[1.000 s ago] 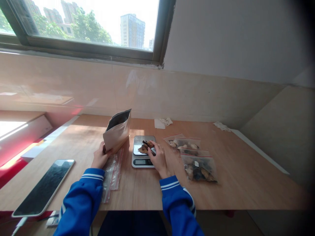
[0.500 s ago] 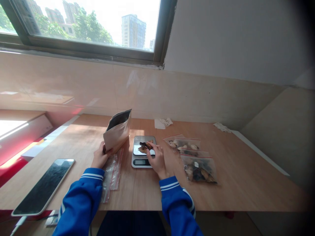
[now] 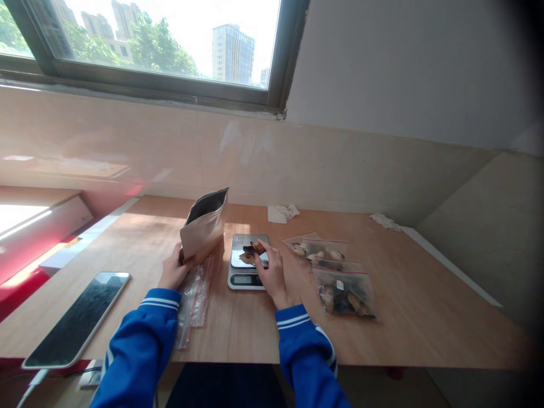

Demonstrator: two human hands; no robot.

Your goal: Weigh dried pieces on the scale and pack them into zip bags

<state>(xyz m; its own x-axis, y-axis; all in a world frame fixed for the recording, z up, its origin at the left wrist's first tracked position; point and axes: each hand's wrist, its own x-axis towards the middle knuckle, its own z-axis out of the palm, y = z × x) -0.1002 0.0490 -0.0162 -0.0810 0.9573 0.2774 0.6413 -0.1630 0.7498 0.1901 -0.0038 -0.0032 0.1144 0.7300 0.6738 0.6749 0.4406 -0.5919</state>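
- Dried brown pieces (image 3: pixel 251 252) lie in a small heap on the steel top of a kitchen scale (image 3: pixel 245 280). They look like bits of dried mushroom, but I can't be sure from here.
- The right hand (image 3: pixel 274 276) is bent over the heap. Its fingertips (image 3: pixel 260 245) touch the pieces, but I can't tell if the grip is clenched on them or just resting there.
- The left hand (image 3: pixel 173 272) has a firm grip on a tan foil-lined pouch (image 3: pixel 202 238), which stands just left of the scale with its mouth open.
- A flat plastic zip bag (image 3: pixel 194 303) lies on the counter (image 3: pixel 425 334) by the left hand.
- To the right of the scale are a zip bag of pale pieces (image 3: pixel 317 247) and a zip bag of darker pieces (image 3: pixel 345 293).
- A phone (image 3: pixel 74 319) lies face up at the far left.
- It looks like the pieces are being weighed right now. The next move seems to call for checking the scale's screen, though its numbers are too small for me to read, and then adding or taking away pieces.
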